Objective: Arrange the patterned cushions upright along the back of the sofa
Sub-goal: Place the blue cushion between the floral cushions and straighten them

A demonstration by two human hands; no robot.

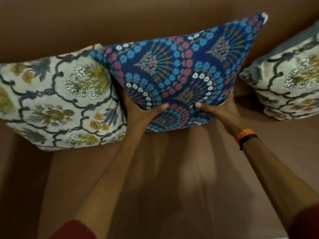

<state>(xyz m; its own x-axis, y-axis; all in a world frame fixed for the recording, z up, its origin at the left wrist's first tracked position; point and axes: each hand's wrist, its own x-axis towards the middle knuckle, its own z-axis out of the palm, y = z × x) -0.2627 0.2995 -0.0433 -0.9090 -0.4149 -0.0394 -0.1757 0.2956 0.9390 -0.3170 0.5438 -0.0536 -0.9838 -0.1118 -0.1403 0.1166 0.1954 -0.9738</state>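
The blue cushion [181,66] is leaning tilted against the brown back of the sofa [138,23], its top right corner pointing up and its lower edge sitting just above the seat. The left hand [143,111] is gripping the cushion's lower left part, thumb pressing into the patterned front and the fingers going out of sight behind it. The right hand [219,107] is gripping the lower right part in the same way, thumb on the front, with a ring showing on one finger. An orange and black wristband [246,136] is sitting on the right wrist.

A cream cushion [57,99] with grey and yellow flowers is standing to the left, touching the blue one and partly tucked behind its edge. A second cream cushion [290,85] of the same pattern is standing to the right, near the blue one but apart from it. Dark red sleeves [74,230] are showing at the bottom corners.
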